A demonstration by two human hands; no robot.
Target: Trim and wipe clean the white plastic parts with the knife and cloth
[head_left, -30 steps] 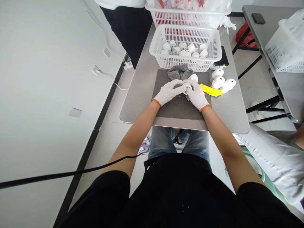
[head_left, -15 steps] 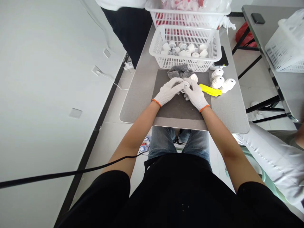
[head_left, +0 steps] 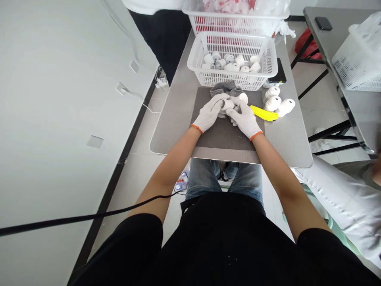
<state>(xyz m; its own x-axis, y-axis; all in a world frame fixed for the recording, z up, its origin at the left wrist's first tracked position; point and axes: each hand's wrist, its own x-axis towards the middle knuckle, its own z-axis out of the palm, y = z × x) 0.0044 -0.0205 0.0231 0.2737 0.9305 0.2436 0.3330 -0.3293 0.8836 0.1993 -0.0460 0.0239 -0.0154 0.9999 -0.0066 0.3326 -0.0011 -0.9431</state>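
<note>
Both my hands wear white knit gloves with orange cuffs and meet over the dark mat (head_left: 222, 139). Between them is a white, round, cup-shaped plastic part (head_left: 228, 104), turned on its side. My left hand (head_left: 210, 112) has its fingers closed around the part's left side. Closed on the right side of it is my right hand (head_left: 244, 118). Fingers hide some of the part. Just beyond them lie a gray cloth (head_left: 222, 88) and another white round part (head_left: 243, 97). A yellow tool with a ridged edge (head_left: 264, 113) rests beside my right hand.
A white basket (head_left: 232, 81) with several white plastic parts stands behind the mat. Several white housings (head_left: 272, 103) sit at the right, near a black phone (head_left: 279, 71). Another basket (head_left: 235, 20) holds plastic bags. A person in dark trousers (head_left: 166, 35) stands at the far left.
The white part has turned from its round face upward to lying on its side, and has shifted slightly left. My left fingers have moved around it; my right hand has barely moved.
</note>
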